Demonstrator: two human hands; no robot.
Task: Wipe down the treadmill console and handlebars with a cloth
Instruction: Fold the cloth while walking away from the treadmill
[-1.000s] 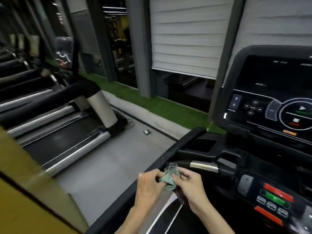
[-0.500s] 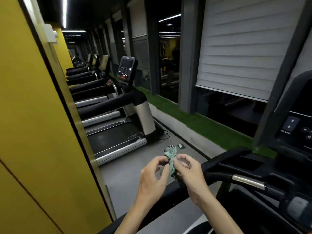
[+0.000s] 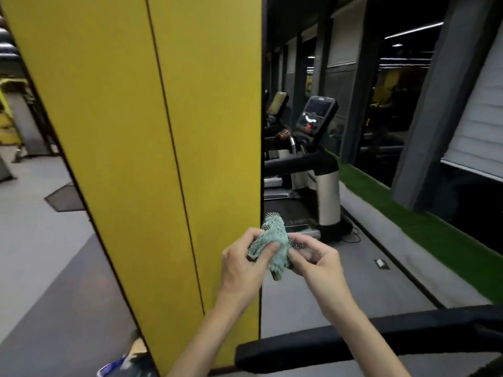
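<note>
A yellow panelled pillar with vertical seams fills the left-centre of the view. The floor is smooth and grey, and a dark mat lies on it at left. Right of the pillar stands a neighbouring treadmill with a lit screen. A green turf strip runs along dark windows. A grey column stands beside a pale roller blind. A strip light glows overhead.

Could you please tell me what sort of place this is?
Most likely a gym: treadmills stand in a row past the yellow pillar, the nearest with a lit console, and a black handlebar crosses the foreground.
</note>
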